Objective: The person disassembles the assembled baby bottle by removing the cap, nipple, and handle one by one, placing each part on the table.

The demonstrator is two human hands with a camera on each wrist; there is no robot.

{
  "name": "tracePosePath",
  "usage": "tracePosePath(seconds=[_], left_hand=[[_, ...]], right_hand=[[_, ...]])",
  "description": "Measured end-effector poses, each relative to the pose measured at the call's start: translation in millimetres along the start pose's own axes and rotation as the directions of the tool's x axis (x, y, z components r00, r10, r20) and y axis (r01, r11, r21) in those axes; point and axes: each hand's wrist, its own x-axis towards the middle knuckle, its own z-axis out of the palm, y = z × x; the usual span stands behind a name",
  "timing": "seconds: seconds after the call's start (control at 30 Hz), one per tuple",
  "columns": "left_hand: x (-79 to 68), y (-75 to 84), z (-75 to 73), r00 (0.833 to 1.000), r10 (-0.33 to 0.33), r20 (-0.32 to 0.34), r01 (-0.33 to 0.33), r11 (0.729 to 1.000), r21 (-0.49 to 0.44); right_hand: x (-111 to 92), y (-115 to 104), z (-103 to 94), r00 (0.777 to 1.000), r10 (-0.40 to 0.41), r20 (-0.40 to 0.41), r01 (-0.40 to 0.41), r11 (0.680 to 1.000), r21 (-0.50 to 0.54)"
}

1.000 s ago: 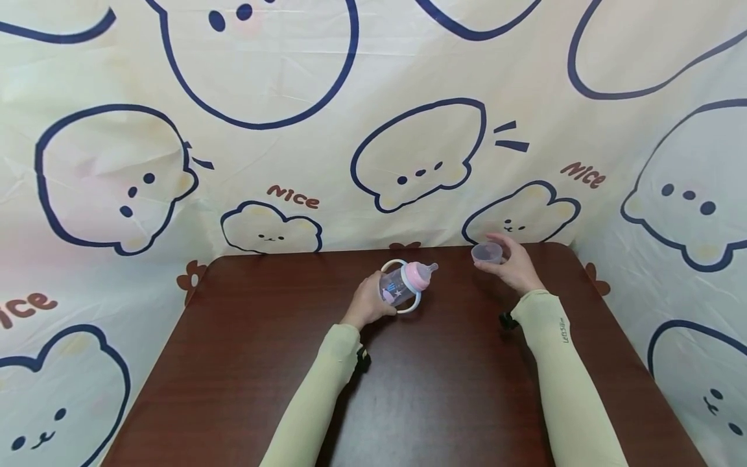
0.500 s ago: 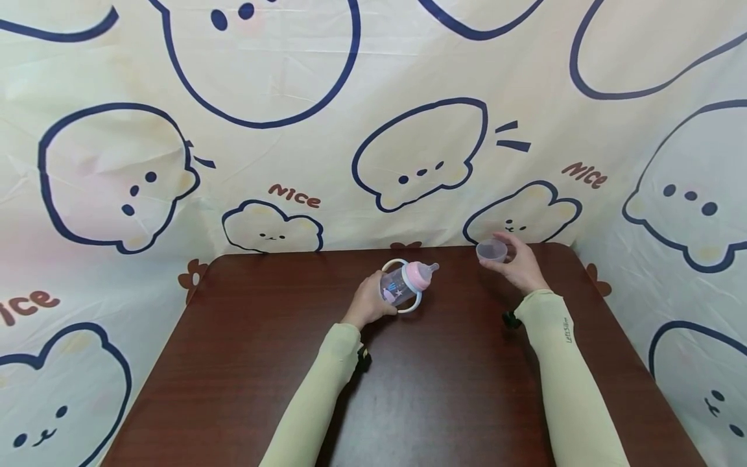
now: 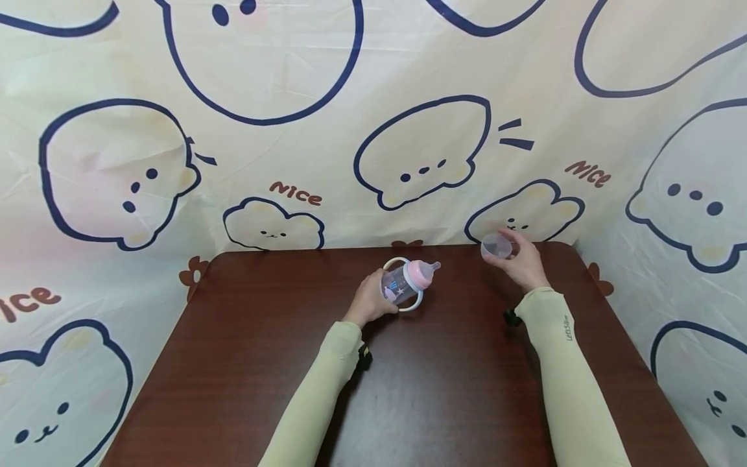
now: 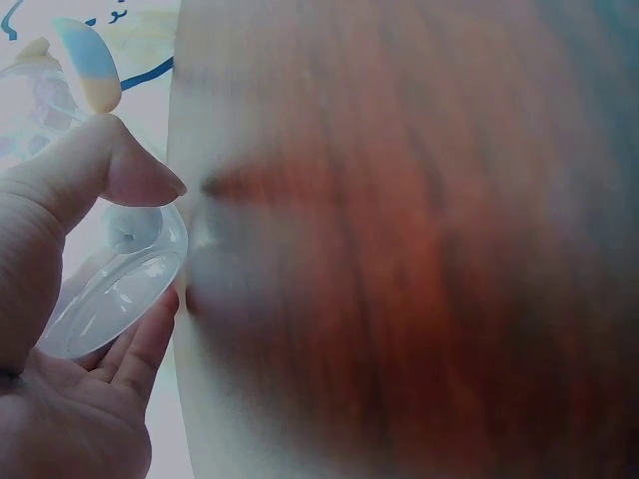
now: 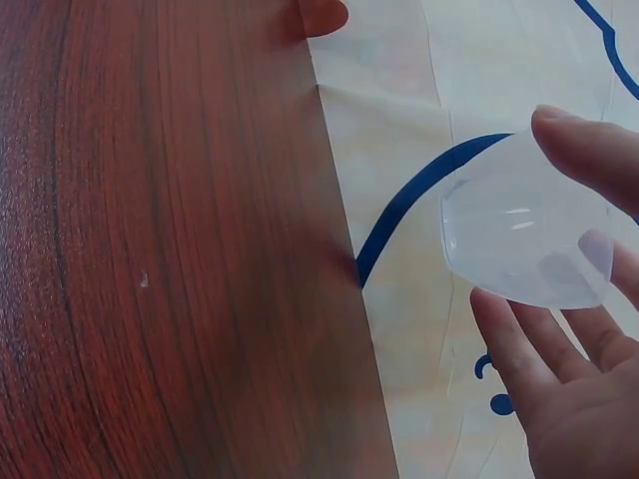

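Note:
In the head view my left hand [image 3: 371, 299] grips a baby bottle [image 3: 398, 289] round its clear body. The bottle lies tilted, its pink collar and pale nipple pointing right, with a curved handle on either side. Its clear round base [image 4: 115, 299] shows between thumb and fingers in the left wrist view. Over at the right, my right hand [image 3: 521, 263] holds a small translucent plastic cap [image 3: 496, 246], shaped like a cup, near the table's back edge. The right wrist view has the cap [image 5: 524, 235] between the thumb above and the fingers beneath.
A dark brown wooden table [image 3: 432, 395] spreads under both arms. Behind it and along both sides hangs a cream cloth [image 3: 327, 155] printed with blue cartoon outlines, meeting the table's back edge. Each wrist carries a small black device.
My right hand has shifted a little to the right with the cap, whose opening now faces more toward the camera. The left hand and the bottle have stayed in place.

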Motion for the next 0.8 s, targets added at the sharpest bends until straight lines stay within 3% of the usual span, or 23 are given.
tracePosePath(seconds=[0.8], left_hand=[[-0.5,-1.0,-0.4,1.0,0.005,-0.005,-0.005,1.0,-0.005]], right_hand=[[0.1,9.2,-0.1,0.999,-0.009,-0.049,0.005,0.996,-0.084]])
